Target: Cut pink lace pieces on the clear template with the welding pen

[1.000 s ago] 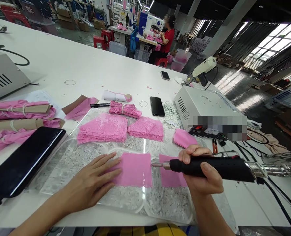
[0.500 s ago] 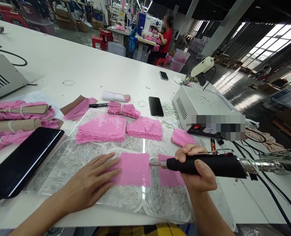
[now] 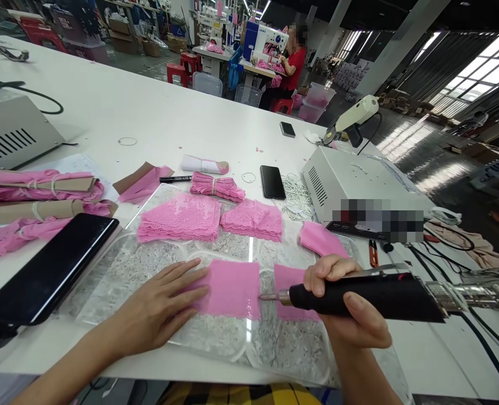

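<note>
My left hand [image 3: 171, 301] lies flat, fingers spread, on the left part of a pink fabric piece [image 3: 232, 289]. In my right hand [image 3: 346, 301] is a black handheld tool [image 3: 371, 295] with a narrow metal tip and a metal-sheathed cable behind it. The tip points left and meets the right edge of the pink piece; whether it presses on it I cannot tell. A second pink piece [image 3: 285, 275] lies under the tool, partly hidden by it and my right hand. Both pieces rest on a clear plastic sheet [image 3: 287, 354] over the table.
Beyond my hands are two lace stacks [image 3: 179, 219] [image 3: 253, 221], a tied pink bundle [image 3: 217, 187], a folded pink piece [image 3: 323, 239] and a phone [image 3: 273, 182]. A grey box [image 3: 350, 180] stands right, a large dark-screened device [image 3: 50, 270] left. A person in red sits far back.
My right hand has brought the tool's tip a little nearer to me along the right edge of the pink piece. My left hand stays on the fabric. The view has shifted slightly.
</note>
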`<action>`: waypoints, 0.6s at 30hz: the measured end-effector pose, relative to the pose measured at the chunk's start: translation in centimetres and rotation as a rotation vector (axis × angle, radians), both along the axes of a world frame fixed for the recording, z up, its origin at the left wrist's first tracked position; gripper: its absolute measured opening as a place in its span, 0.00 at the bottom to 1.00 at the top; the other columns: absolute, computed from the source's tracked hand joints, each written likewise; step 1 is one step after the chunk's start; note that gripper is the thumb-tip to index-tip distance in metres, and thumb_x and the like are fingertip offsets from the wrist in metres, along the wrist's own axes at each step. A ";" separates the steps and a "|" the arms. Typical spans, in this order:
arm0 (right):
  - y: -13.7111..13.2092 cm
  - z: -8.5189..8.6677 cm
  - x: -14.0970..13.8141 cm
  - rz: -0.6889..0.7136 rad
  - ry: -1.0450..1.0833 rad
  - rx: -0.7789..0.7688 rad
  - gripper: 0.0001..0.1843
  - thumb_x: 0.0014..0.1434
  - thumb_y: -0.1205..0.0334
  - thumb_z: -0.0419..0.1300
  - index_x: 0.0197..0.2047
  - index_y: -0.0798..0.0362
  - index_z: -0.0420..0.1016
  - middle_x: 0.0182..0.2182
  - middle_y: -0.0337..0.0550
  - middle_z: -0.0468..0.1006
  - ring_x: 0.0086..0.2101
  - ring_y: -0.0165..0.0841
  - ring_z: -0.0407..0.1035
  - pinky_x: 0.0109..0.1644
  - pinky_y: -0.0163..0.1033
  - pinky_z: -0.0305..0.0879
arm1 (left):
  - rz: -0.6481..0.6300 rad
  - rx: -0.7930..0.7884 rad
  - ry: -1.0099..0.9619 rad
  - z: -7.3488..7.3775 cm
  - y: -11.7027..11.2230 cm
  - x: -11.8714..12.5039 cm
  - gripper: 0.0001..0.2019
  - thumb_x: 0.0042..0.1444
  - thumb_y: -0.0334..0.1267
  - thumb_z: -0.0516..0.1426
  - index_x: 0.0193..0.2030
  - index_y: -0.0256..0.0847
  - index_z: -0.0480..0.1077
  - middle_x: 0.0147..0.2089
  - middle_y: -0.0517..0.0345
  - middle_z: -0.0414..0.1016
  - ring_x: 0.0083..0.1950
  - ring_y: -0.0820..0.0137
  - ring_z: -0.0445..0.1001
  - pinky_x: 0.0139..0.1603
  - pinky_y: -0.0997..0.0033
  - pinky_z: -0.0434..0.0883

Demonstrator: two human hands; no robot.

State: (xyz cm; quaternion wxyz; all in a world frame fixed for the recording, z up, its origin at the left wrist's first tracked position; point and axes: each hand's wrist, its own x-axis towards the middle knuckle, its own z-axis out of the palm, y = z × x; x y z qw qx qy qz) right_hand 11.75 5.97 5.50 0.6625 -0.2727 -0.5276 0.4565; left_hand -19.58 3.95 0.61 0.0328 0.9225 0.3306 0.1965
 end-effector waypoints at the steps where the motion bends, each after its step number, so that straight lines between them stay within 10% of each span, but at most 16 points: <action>1: 0.0 0.0 0.0 0.003 0.003 0.002 0.10 0.51 0.58 0.59 0.35 0.54 0.75 0.30 0.42 0.71 0.21 0.27 0.65 0.24 0.39 0.65 | -0.001 0.001 0.001 0.0 0.0 0.0 0.18 0.66 0.35 0.52 0.61 0.47 0.67 0.67 0.57 0.63 0.71 0.59 0.55 0.66 0.55 0.64; 11: -0.1 0.2 -0.2 0.016 0.004 0.006 0.10 0.50 0.59 0.59 0.34 0.55 0.76 0.30 0.42 0.71 0.21 0.27 0.66 0.25 0.39 0.65 | -0.025 0.029 -0.023 0.2 -0.1 0.1 0.18 0.66 0.34 0.51 0.61 0.45 0.68 0.66 0.55 0.64 0.70 0.59 0.56 0.66 0.54 0.64; 18: 1.3 0.1 -2.2 -0.232 0.093 0.046 0.09 0.49 0.61 0.57 0.32 0.54 0.76 0.32 0.41 0.71 0.23 0.27 0.65 0.28 0.40 0.65 | -0.029 0.022 -0.042 0.0 -0.1 0.0 0.17 0.65 0.34 0.52 0.59 0.43 0.68 0.66 0.54 0.65 0.71 0.59 0.55 0.66 0.54 0.64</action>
